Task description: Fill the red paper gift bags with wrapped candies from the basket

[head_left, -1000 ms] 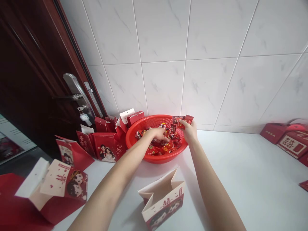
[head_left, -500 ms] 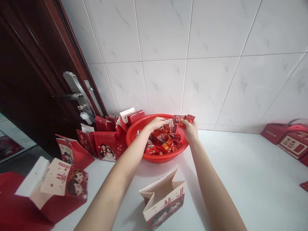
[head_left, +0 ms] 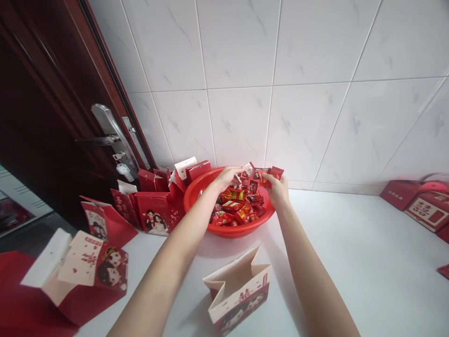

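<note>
Over the left rear of a red plastic basket (head_left: 242,231), my left hand (head_left: 226,179) is closed on a white-and-red candy packet (head_left: 244,173). At the basket's right rim, my right hand (head_left: 278,188) pinches red wrapped candies (head_left: 276,173); how many it holds I cannot tell. Below both hands, the basket holds a pile of wrapped candies (head_left: 233,206) in red, gold and dark wrappers. Between my forearms stands a red-and-cream paper gift box (head_left: 242,299) with its top open.
Several red gift boxes (head_left: 157,213) stand left of the basket, with a larger open one (head_left: 94,276) nearer. Red boxes (head_left: 417,199) sit at the far right of the white table (head_left: 336,243). A tiled wall (head_left: 242,117) rises behind; a dark door (head_left: 45,93) is at left.
My left hand has risen slightly, lifting the white-and-red packet above the pile. More candies show beneath it. My right hand has barely moved.
</note>
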Motion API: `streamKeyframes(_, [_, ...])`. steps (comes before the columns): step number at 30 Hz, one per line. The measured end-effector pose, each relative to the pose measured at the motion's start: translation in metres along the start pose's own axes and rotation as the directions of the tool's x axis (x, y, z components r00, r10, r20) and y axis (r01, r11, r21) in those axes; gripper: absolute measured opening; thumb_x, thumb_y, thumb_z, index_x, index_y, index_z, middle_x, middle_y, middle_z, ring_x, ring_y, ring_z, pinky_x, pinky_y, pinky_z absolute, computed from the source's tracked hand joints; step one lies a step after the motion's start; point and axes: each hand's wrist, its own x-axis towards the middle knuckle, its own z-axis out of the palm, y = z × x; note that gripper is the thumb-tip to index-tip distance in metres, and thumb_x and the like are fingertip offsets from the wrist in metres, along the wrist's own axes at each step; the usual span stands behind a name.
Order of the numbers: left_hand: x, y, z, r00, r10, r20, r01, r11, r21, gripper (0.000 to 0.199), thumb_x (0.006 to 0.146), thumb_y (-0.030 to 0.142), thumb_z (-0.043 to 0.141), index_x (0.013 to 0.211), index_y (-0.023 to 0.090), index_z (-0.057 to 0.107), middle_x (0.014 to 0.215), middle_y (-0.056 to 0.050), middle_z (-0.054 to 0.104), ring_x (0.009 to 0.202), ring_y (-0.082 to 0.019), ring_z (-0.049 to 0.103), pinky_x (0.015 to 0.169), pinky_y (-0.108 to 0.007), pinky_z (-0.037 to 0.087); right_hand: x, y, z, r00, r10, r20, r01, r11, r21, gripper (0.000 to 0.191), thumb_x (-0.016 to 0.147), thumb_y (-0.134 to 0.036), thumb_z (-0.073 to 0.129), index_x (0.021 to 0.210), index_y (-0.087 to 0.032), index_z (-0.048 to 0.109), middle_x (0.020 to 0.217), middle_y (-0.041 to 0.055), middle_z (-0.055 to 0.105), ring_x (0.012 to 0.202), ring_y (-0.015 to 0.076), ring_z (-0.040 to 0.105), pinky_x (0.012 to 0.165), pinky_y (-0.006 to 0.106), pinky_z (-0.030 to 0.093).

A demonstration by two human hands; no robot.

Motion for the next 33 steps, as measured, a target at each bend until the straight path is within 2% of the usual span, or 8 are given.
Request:
streamKeyframes(3, [0.000, 0.003, 0.003, 0.999, -0.047, -0.025, 0.045, 0.995, -0.085, 0.022, 0.078, 0.036, 0.074, 0.082, 0.015, 0.073, 0.078, -0.005, 0.075, 0.074, -0.017, 0.068, 0.074, -0.029, 0.054, -0.001, -0.001, 0.001, 1.000, 0.014, 0.015, -0.013, 1.000, -0.023, 0.028, 0.052, -0.019, 0.080, 0.075, -0.019, 0.065, 0.071, 0.0003, 0.072, 0.067, 0.0171, 0.068, 0.055, 0.025, 0.055])
streamKeyframes(6, [-0.002, 0.005, 0.005, 0.999, 0.018, -0.039, -0.024, 0.987, -0.159, 0.020, 0.081, 0.034, 0.068, 0.084, 0.014, 0.074, 0.088, -0.009, 0.077, 0.088, -0.021, 0.071, 0.084, -0.033, 0.057, -0.002, 0.000, 0.001, 0.998, 0.014, 0.058, -0.008, 0.995, -0.097, 0.030, 0.052, -0.021, 0.081, 0.077, -0.019, 0.065, 0.071, -0.0002, 0.072, 0.066, 0.0175, 0.067, 0.053, 0.026, 0.054])
streamKeyframes(12, [-0.009, 0.004, 0.013, 0.955, 0.295, 0.017, -0.294, 0.955, -0.027, 0.050, 0.054, 0.015, 0.083, 0.103, 0.016, 0.077, 0.122, -0.011, 0.076, 0.125, -0.029, 0.063, 0.113, -0.043, 0.044, -0.003, 0.002, 0.000, 0.985, 0.052, 0.167, -0.021, 0.983, -0.181, 0.041, 0.052, -0.028, 0.085, 0.086, -0.016, 0.066, 0.074, 0.0010, 0.072, 0.066, 0.0177, 0.067, 0.057, 0.028, 0.054])
streamKeyframes(15, [-0.014, 0.006, 0.017, 0.934, 0.358, 0.008, -0.357, 0.930, 0.085, 0.056, 0.054, 0.014, 0.084, 0.110, 0.015, 0.075, 0.130, -0.013, 0.072, 0.130, -0.031, 0.060, 0.118, -0.046, 0.039, -0.002, 0.000, -0.002, 0.980, 0.069, 0.187, -0.043, 0.989, -0.139, 0.043, 0.052, -0.030, 0.088, 0.086, -0.016, 0.065, 0.075, 0.0006, 0.072, 0.063, 0.0161, 0.066, 0.057, 0.028, 0.055])
streamKeyframes(20, [-0.036, 0.009, 0.018, 0.919, 0.391, -0.060, -0.370, 0.902, 0.221, 0.048, 0.061, 0.016, 0.084, 0.108, 0.014, 0.074, 0.126, -0.014, 0.074, 0.125, -0.031, 0.064, 0.117, -0.048, 0.041, -0.007, -0.008, 0.001, 0.949, 0.128, 0.288, -0.116, 0.992, -0.059, 0.041, 0.051, -0.029, 0.093, 0.078, -0.016, 0.066, 0.072, 0.0006, 0.071, 0.062, 0.0152, 0.065, 0.059, 0.027, 0.056])
streamKeyframes(25, [-0.084, 0.019, 0.012, 0.875, 0.465, -0.132, -0.415, 0.863, 0.290, 0.052, 0.063, 0.027, 0.087, 0.111, 0.016, 0.072, 0.121, -0.013, 0.075, 0.117, -0.030, 0.068, 0.101, -0.042, 0.054, -0.027, -0.033, 0.018, 0.859, 0.192, 0.474, -0.189, 0.980, -0.053, 0.041, 0.051, -0.027, 0.096, 0.079, -0.015, 0.069, 0.071, 0.0003, 0.072, 0.062, 0.0133, 0.066, 0.062, 0.025, 0.058])
streamKeyframes(30, [-0.131, 0.034, 0.012, 0.800, 0.566, -0.198, -0.472, 0.798, 0.375, 0.050, 0.069, 0.033, 0.084, 0.115, 0.019, 0.069, 0.120, -0.010, 0.073, 0.112, -0.027, 0.068, 0.089, -0.036, 0.058, -0.055, -0.065, 0.036, 0.750, 0.155, 0.643, -0.101, 0.988, -0.119, 0.041, 0.059, -0.031, 0.095, 0.088, -0.016, 0.070, 0.078, 0.0008, 0.074, 0.064, 0.0134, 0.067, 0.066, 0.027, 0.060])
streamKeyframes(33, [-0.152, 0.039, 0.018, 0.745, 0.635, -0.204, -0.530, 0.749, 0.398, 0.044, 0.075, 0.033, 0.081, 0.115, 0.022, 0.067, 0.123, -0.009, 0.071, 0.115, -0.026, 0.067, 0.088, -0.034, 0.059, -0.073, -0.079, 0.043, 0.765, 0.092, 0.637, 0.018, 0.986, -0.165, 0.040, 0.062, -0.033, 0.094, 0.089, -0.018, 0.070, 0.079, 0.0007, 0.073, 0.067, 0.0149, 0.067, 0.069, 0.031, 0.060])
